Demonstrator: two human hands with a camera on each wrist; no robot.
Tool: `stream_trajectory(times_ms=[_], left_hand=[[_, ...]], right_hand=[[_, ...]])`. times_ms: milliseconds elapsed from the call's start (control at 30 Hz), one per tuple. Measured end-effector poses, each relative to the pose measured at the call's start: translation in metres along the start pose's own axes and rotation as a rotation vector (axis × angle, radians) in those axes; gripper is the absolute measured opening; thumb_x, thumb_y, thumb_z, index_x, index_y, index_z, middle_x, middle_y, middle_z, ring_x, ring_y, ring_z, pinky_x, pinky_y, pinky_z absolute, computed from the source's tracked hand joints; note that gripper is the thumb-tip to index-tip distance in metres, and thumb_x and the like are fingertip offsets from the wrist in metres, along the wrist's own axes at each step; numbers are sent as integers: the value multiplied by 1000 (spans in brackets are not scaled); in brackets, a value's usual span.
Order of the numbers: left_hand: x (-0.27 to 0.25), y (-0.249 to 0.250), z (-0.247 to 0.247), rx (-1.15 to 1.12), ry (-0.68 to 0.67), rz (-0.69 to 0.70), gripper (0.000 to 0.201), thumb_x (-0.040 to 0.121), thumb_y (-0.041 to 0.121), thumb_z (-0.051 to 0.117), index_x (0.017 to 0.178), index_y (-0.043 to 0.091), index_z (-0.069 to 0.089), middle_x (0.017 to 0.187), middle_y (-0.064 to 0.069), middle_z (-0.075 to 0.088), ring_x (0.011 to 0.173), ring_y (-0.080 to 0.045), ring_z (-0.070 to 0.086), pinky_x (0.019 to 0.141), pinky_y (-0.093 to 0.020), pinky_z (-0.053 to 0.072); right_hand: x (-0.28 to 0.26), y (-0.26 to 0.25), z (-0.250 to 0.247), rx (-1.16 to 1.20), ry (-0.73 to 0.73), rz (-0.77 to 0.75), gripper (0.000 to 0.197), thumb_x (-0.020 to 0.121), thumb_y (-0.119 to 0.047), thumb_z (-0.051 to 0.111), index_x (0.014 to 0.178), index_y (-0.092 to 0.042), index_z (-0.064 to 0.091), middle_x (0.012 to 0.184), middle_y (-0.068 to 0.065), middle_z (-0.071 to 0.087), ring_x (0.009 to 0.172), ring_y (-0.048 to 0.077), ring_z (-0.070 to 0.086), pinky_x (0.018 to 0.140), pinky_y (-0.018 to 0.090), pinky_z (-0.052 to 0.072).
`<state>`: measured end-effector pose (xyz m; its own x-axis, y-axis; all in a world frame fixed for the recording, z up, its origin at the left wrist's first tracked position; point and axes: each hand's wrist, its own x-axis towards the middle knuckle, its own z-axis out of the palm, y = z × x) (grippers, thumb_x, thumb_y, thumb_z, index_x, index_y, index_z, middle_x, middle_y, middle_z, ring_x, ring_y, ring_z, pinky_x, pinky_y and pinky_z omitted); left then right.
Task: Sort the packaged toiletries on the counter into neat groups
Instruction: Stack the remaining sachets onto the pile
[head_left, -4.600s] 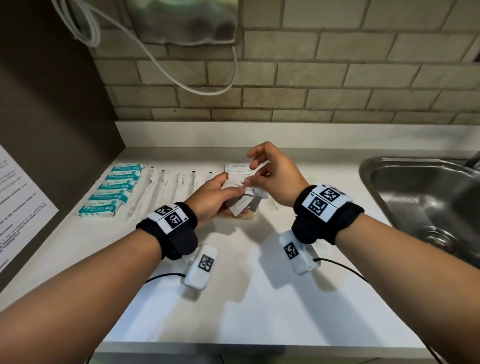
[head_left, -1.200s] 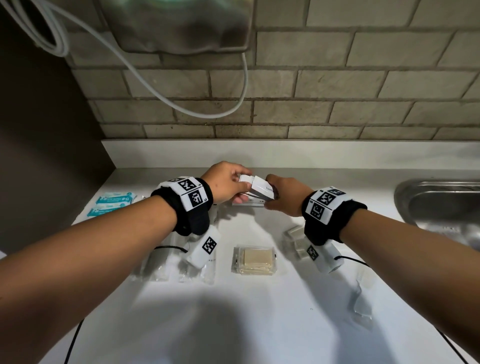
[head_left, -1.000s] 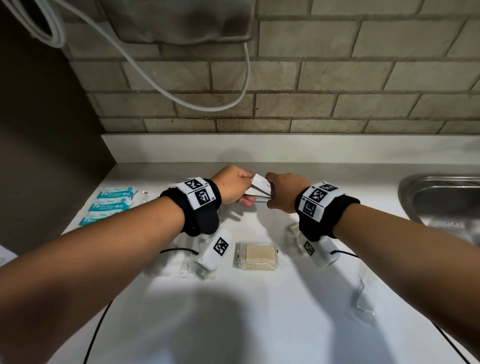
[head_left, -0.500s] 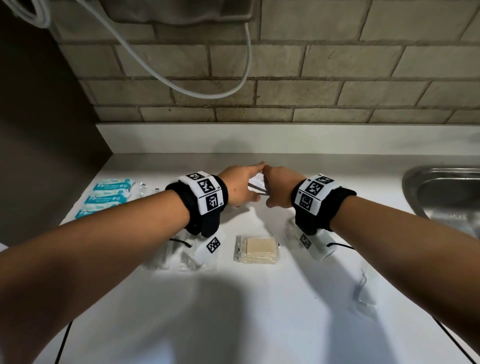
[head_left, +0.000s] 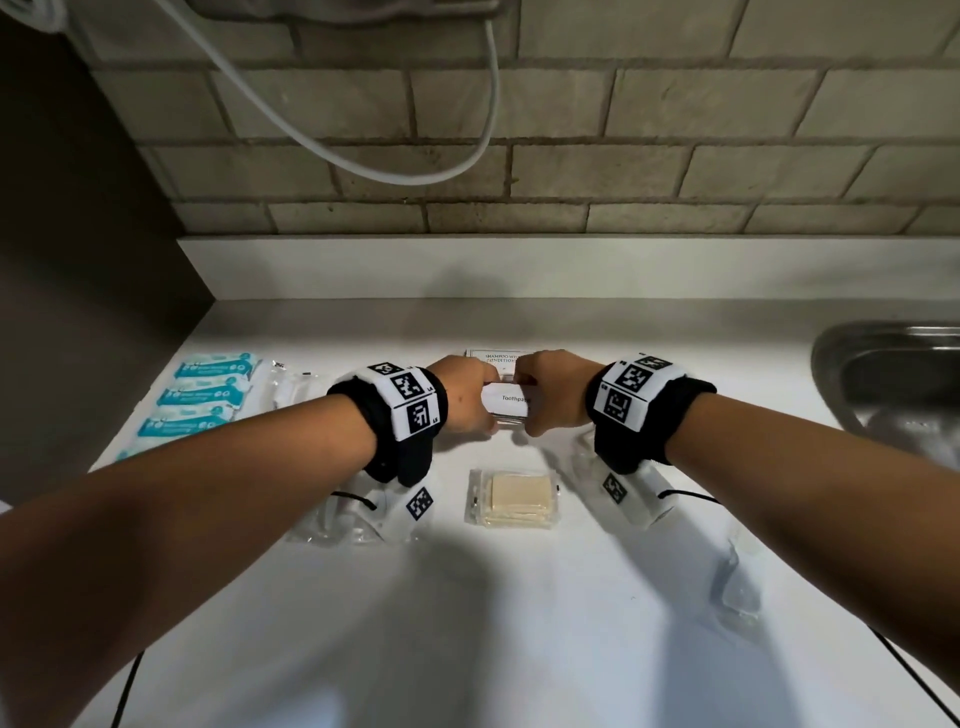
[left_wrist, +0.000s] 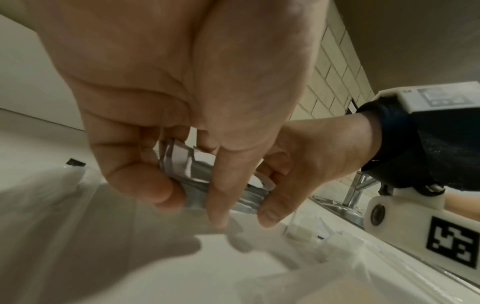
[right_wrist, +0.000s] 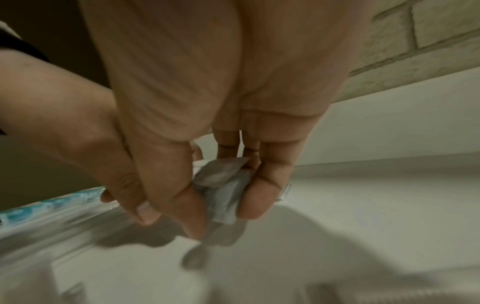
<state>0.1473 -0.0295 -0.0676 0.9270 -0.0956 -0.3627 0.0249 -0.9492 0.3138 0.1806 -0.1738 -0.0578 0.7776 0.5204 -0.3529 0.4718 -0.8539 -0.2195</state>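
A small stack of white toothpaste sachets (head_left: 506, 401) hangs just above the white counter (head_left: 519, 623), held at its two ends. My left hand (head_left: 465, 397) pinches the left end and my right hand (head_left: 545, 396) pinches the right end. The left wrist view shows the stack (left_wrist: 197, 174) between thumb and fingers; the right wrist view shows its folded end (right_wrist: 221, 185) in the same kind of pinch. Behind the hands a shampoo sachet (head_left: 493, 357) lies flat. A wrapped soap bar (head_left: 514, 499) lies in front of them.
Teal packets (head_left: 202, 395) lie in a row at the left, with clear-wrapped items (head_left: 291, 384) beside them. More clear wrappers lie under my left wrist (head_left: 343, 519) and at the right (head_left: 737, 587). A steel sink (head_left: 893, 384) is at the far right. A brick wall stands behind.
Both hands have come lower and closer to the counter with the sachet stack, which now lies flat with its printed face up. Earlier the stack was tilted between the hands.
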Motion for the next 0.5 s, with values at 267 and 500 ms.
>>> stream_trajectory(times_ms=[267,500], left_hand=[[8,2,11,168,-15,-95,51,78,39,74,123,19,59,116,-2,65,103,-24,63,84,-31,51],[9,3,7,235,-7,-111,52,76,47,75,118,20,60,114,-3,62,101,-26,61,84,-35,51]], right_hand=[[9,-2,13,-37,-71,21,31,73,-29,75,95,-15,58,90,0,60,82,21,56,67,27,44],[9,2,7,-118,-33,31,48,68,-42,76,110,-24,61,102,-3,64,91,21,61,72,29,47]])
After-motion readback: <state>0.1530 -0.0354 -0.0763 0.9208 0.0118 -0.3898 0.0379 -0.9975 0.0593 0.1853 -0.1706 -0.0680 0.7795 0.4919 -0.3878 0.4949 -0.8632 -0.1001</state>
